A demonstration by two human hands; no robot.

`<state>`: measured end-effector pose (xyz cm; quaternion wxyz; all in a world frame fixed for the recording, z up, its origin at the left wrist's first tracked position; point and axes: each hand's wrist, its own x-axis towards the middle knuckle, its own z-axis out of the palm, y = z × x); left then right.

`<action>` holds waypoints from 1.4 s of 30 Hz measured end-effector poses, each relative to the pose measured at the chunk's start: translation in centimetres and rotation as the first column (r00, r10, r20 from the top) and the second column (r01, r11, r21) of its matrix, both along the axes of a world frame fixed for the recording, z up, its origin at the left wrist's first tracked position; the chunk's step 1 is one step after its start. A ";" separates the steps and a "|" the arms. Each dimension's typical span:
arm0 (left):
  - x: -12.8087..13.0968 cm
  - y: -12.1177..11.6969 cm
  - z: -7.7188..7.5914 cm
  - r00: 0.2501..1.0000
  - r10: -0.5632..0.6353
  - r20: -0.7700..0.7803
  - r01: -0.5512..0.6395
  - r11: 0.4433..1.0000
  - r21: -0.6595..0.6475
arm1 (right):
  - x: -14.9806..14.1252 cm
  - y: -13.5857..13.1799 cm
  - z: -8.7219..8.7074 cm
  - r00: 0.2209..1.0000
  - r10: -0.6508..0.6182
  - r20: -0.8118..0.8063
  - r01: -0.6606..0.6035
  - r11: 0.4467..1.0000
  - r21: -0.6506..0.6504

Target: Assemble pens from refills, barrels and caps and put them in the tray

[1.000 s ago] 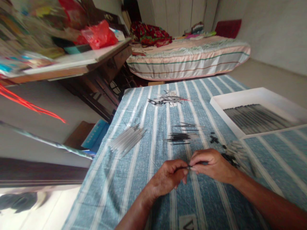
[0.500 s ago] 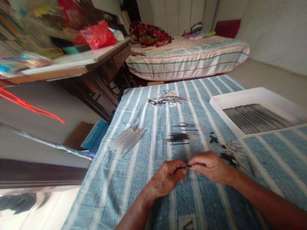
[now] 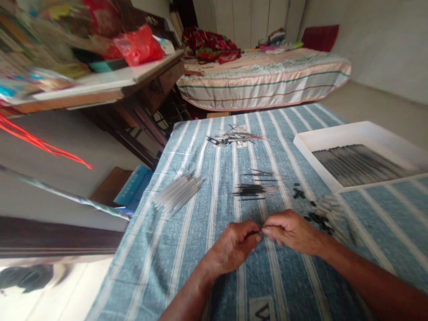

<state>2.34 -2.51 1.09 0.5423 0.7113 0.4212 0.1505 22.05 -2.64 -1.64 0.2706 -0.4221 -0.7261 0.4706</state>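
Left hand [image 3: 238,246] and right hand [image 3: 291,230] pinch a small, mostly hidden piece [image 3: 261,231]; I judge it light, stiff, best held endwise.

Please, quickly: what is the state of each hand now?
Left hand: closed, pinching a small dark piece, mostly hidden.
Right hand: closed; whether it holds anything cannot be told.

From here: tablecloth [image 3: 143,258] matt woven cloth, sl. rough; pale tubes [image 3: 179,194] smooth, plas.-looking; bag [image 3: 142,47] thin glossy plas.; bedspread [image 3: 264,87] satiny fabric.
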 end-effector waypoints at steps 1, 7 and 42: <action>0.0 0.0 0.0 1.000 -0.002 -0.003 0.002 1.000 0.006 | 0.0 0.0 0.0 1.000 0.005 0.014 -0.005 1.000 -0.011; 0.0 0.1 0.0 1.000 0.020 0.008 -0.020 1.000 0.007 | 0.2 0.2 0.0 1.000 -0.016 -0.011 0.016 1.000 0.013; 0.3 -0.2 -0.2 0.997 -0.025 -0.068 0.028 0.998 0.050 | -0.4 0.1 0.2 0.989 -0.043 0.144 0.047 0.999 -0.027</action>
